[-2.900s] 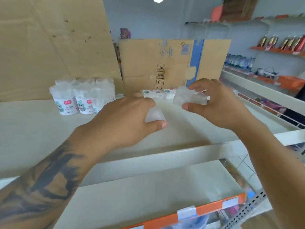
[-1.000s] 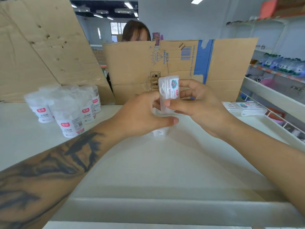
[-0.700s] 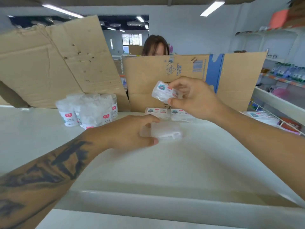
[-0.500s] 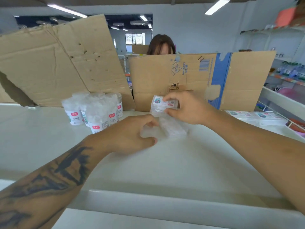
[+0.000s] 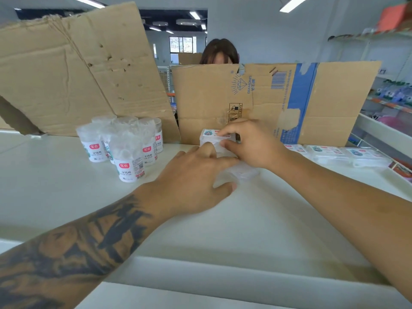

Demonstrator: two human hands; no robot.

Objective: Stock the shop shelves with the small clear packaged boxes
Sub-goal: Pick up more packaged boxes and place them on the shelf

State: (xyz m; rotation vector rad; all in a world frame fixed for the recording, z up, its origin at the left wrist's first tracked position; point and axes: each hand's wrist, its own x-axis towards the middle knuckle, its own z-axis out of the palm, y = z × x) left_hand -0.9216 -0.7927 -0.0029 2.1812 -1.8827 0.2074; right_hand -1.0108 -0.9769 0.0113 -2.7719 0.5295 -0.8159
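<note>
Hands w/ small clear plastic box (image 5: 210, 136) at white shelf (image 5: 55, 192) rear: right hand (image 5: 249, 144) pinches it, left hand (image 5: 196, 181) lies relaxed beside. Probably light, stiff, slick; grip by short edges.

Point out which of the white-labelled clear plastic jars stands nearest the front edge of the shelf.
The clear plastic jar with the red logo and barcode label, standing alone in front of the cluster, closest to the left hand; the other jars stand behind it.

Bright ceiling striplights (image 5: 293, 3); edges bowed, fingers (image 5: 223, 132) perhaps motion-blurred.
</note>
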